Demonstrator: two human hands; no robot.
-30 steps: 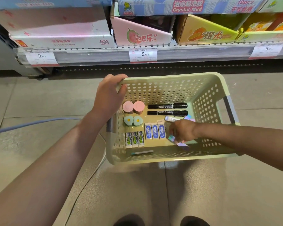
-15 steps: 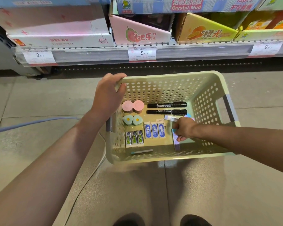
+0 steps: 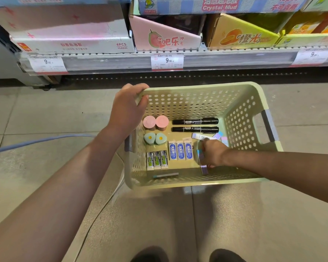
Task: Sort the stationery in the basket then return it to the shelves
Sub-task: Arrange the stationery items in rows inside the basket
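Fingers of left hand (image 3: 128, 110) curled over perforated plastic basket (image 3: 197, 87) rim; right hand (image 3: 213, 153) pinching flat iridescent strips (image 3: 204, 168).

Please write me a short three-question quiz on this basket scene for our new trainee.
1. True or false: the left hand grips the rim of the basket.
2. How many black markers lie side by side at the far end of the basket floor?
3. What is the right hand doing? A) resting on the floor B) handling iridescent strips in the basket C) touching a price tag

Key: 1 true; 2 two; 3 B
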